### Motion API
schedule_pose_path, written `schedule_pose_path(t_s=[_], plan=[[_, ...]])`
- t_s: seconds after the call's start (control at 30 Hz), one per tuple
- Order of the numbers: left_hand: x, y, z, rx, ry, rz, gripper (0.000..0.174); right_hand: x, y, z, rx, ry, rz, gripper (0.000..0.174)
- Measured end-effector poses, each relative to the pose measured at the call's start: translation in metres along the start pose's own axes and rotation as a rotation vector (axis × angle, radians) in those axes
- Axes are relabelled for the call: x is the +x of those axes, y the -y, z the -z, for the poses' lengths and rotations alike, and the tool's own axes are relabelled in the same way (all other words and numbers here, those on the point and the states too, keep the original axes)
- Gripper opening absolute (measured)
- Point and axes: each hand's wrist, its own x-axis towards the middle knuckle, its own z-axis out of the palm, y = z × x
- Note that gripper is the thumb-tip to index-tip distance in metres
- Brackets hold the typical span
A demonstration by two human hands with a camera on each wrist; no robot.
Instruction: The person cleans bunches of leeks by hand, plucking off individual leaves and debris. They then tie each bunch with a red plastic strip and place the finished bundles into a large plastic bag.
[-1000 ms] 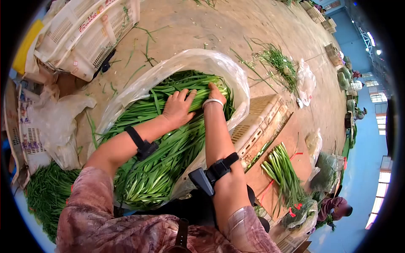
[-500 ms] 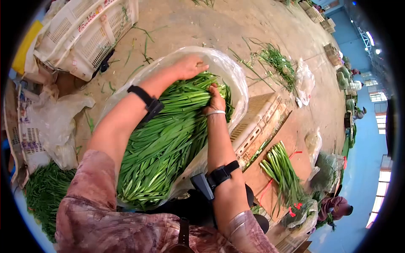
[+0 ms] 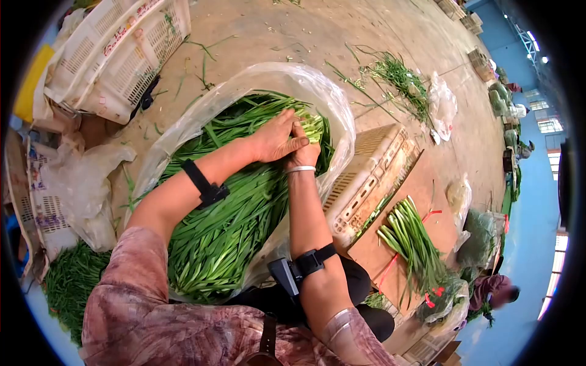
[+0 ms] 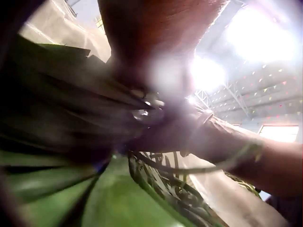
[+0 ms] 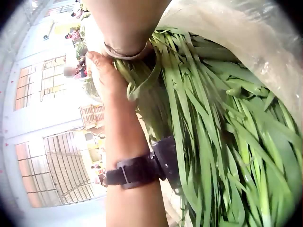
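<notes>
A big clear plastic bag (image 3: 342, 116) lies open and is packed with long green leafy stalks (image 3: 232, 213). Both hands meet at the far end of the stalks. My left hand (image 3: 278, 137) curls over the leaf tips, its fingers against my right hand (image 3: 303, 152), which grips the same tuft from the near side. In the right wrist view the stalks (image 5: 213, 132) fill the bag (image 5: 246, 42), and the left hand (image 5: 106, 75) sits beside my braceleted right wrist. The left wrist view is blurred: dark leaves (image 4: 71, 189) and the right forearm (image 4: 246, 151).
A white crate (image 3: 372, 177) lies on its side right of the bag; a tied bundle of stalks (image 3: 412, 244) rests on a board beyond it. Another white crate (image 3: 116, 49) stands far left. Loose greens (image 3: 400, 79) litter the floor, more lie heaped (image 3: 67, 280) near left. A person (image 3: 494, 293) crouches lower right.
My left hand left the flat of the stalks, reached to the bag's far rim, then came back to join the right hand at the leaf tips. The right hand stayed there.
</notes>
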Motion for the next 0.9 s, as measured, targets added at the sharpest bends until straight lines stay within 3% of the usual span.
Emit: schedule_pose_path(t_s=[0.03,0.1,0.2,0.23,0.3,0.33,0.37,0.47,0.53,0.7,0.83,0.9], plan=[[-0.003,-0.003,0.000,-0.141,0.040,-0.050,0.084,-0.004,0.001,-0.002,0.034,-0.018,0.015,0.028],[-0.009,-0.001,-0.005,-0.025,0.037,-0.064,0.086,-0.010,0.002,-0.008,0.016,-0.023,0.044,0.026],[-0.020,-0.007,0.001,-0.579,-0.187,0.180,0.087,-0.023,0.002,-0.015,-0.069,-0.157,0.204,0.020],[-0.016,-0.004,0.016,-1.066,-0.206,0.321,0.081,-0.030,0.004,-0.018,-0.119,-0.193,0.218,0.018],[-0.003,0.001,0.042,-0.837,-0.044,0.375,0.074,-0.038,0.005,-0.022,-0.169,-0.203,0.285,0.017],[0.007,0.005,0.048,-0.580,0.090,0.362,0.071,-0.042,0.004,-0.023,-0.168,-0.205,0.286,0.017],[0.017,0.034,0.029,-0.175,0.091,0.276,0.077,-0.046,0.003,-0.024,-0.167,-0.202,0.299,0.016],[0.027,0.025,0.037,-0.361,0.263,0.262,0.083,-0.060,0.003,-0.025,-0.251,-0.197,0.359,0.017],[0.036,0.024,0.034,-0.101,0.413,0.149,0.092,-0.074,0.011,-0.027,-0.336,-0.193,0.388,0.016],[0.038,0.019,0.029,0.135,0.418,0.122,0.101,-0.088,0.015,-0.024,-0.296,-0.144,0.364,0.016],[0.040,0.020,0.030,0.206,0.442,0.115,0.086,-0.114,0.037,-0.037,-0.221,-0.074,0.316,0.020],[0.037,0.024,0.030,0.231,0.342,0.083,0.076,-0.146,0.061,-0.042,-0.251,0.134,0.245,0.020]])
